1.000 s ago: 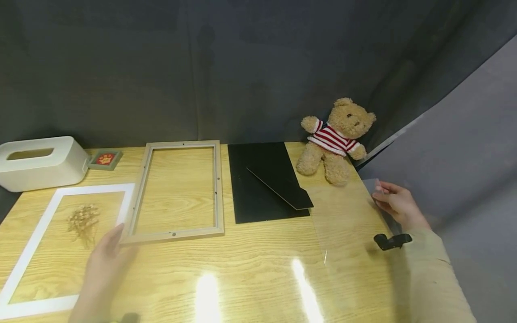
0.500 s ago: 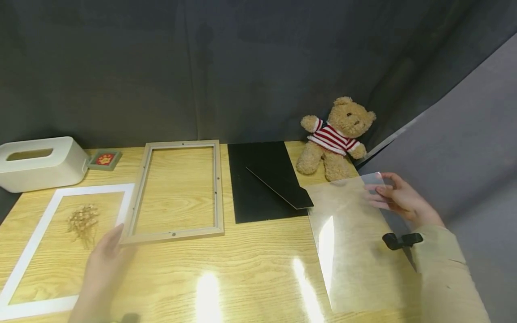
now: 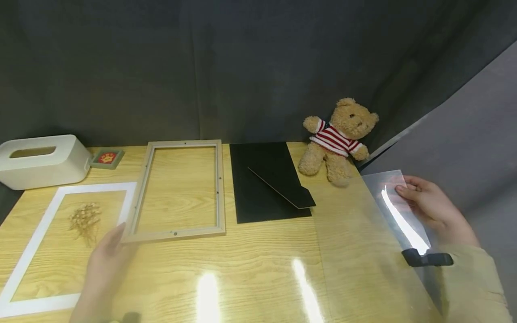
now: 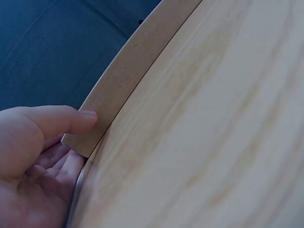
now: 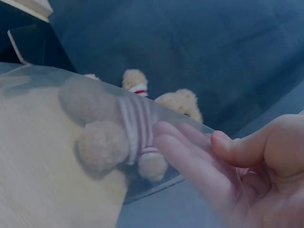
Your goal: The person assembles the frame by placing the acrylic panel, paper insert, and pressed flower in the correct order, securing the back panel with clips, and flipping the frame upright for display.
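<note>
My left hand (image 3: 102,262) grips the lower left corner of a light wooden picture frame (image 3: 220,193). In the left wrist view, the thumb of that hand (image 4: 33,147) presses on the frame's wooden side (image 4: 123,73), with the fingers beneath. At the table's right edge, my right hand (image 3: 438,208) pinches the far right corner of a clear plastic sheet (image 3: 393,197). Thumb in front and straight fingers behind the sheet (image 5: 42,92) show in the right wrist view, where a teddy bear shows through it. Over the table, the sheet's outline is faint.
A black backing board (image 3: 258,154) with a raised stand leg lies right of the frame. The teddy bear (image 3: 335,139) sits behind the sheet. On the left are a white-bordered mount (image 3: 36,305) around dried flowers (image 3: 85,217), a tissue box (image 3: 44,166) and a small green-edged square (image 3: 108,158).
My right hand has carried the clear sheet rightward, further past the table's edge, and the glare on it has shifted. The left hand stays at the frame's corner.
</note>
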`<state>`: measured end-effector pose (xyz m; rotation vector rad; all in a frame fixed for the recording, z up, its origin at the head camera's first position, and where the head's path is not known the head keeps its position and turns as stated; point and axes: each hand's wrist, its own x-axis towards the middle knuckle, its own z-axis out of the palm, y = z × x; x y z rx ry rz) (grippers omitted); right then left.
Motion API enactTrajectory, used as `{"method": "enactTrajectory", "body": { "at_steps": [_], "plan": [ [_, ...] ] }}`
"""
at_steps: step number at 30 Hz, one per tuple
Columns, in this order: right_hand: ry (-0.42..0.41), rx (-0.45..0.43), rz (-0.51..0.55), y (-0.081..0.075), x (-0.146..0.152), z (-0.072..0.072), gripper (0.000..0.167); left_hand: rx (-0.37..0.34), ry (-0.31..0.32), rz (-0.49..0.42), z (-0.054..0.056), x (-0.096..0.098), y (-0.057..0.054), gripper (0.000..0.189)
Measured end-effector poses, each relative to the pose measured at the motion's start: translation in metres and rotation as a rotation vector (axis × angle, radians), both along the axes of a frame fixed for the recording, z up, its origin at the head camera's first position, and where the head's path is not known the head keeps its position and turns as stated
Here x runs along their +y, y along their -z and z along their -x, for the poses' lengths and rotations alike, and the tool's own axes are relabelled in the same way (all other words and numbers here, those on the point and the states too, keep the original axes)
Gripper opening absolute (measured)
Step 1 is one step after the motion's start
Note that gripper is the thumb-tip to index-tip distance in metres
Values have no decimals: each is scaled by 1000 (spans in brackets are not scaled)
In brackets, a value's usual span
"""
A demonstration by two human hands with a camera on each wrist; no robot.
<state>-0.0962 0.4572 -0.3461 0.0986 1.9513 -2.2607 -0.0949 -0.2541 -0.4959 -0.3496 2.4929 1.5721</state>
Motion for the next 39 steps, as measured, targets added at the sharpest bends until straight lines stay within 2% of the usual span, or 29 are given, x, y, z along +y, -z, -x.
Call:
{"method": "enactTrajectory", "body": {
  "at_steps": [2, 6, 9, 13, 18, 24, 26, 33, 39],
  "plan": [
    [31, 23, 2, -7, -2, -5, 21, -3, 0, 9, 0, 0, -1, 81],
    [3, 54, 86, -22, -9, -12, 25, -1, -9, 22, -1, -1, 0, 81],
    [-4, 93, 156, -32, -21, -12, 28, -3, -21, 34, -2, -3, 2, 80],
    [39, 154, 208, -39, -45, -6, 30, -16, -30, 30, -3, -5, 4, 79],
    [115, 204, 259, -34, -85, 6, 31, -14, -29, 18, -3, -4, 4, 80],
    [114, 242, 358, -27, -127, 29, 31, -5, -17, 27, -3, -4, 6, 79],
    [110, 246, 361, -26, -140, 39, 32, 0, -12, 30, -3, -3, 7, 77],
    [80, 217, 410, -11, -188, 85, 32, 11, -22, 36, 3, -4, 12, 72],
    [118, 149, 379, 6, -235, 120, 32, 25, -26, 39, 1, -2, 10, 72]
  ]
}}
